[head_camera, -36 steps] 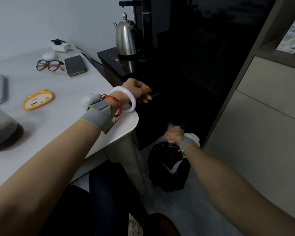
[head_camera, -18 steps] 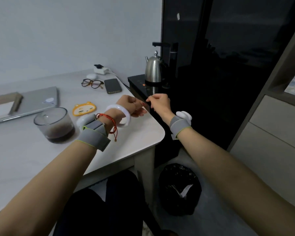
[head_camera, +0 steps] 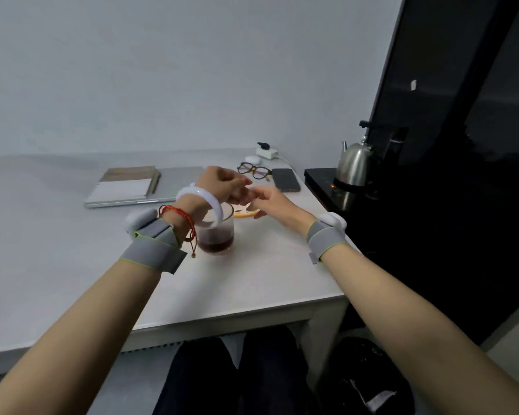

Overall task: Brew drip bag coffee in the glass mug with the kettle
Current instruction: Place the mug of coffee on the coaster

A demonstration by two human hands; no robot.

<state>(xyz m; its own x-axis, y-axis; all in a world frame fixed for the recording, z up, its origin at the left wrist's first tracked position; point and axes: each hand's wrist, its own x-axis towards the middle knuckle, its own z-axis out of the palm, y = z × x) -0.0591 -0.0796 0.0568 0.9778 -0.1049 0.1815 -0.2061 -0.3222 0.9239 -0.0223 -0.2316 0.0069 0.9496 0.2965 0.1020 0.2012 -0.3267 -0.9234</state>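
The glass mug [head_camera: 217,239] stands on the white table [head_camera: 252,283], holding dark coffee at its bottom; no drip bag shows on it. My left hand [head_camera: 222,184] hovers just above the mug's rim, fingers loosely curled, nothing visible in them. My right hand [head_camera: 271,202] reaches in from the right, and its straight fingertips touch the left hand's fingers. The steel kettle [head_camera: 354,166] sits apart on a black stand [head_camera: 319,178] at the table's right end.
A yellow flat item [head_camera: 242,214] lies just behind the mug. Farther back are a notebook [head_camera: 126,184] on a laptop [head_camera: 180,181], glasses [head_camera: 253,170], a phone [head_camera: 285,179] and a white plug [head_camera: 266,152]. A black-bagged bin [head_camera: 369,378] stands on the floor at the right.
My view swung left from the bin to the table. My right hand rose from the bin and met the left hand, and both moved over the glass mug.
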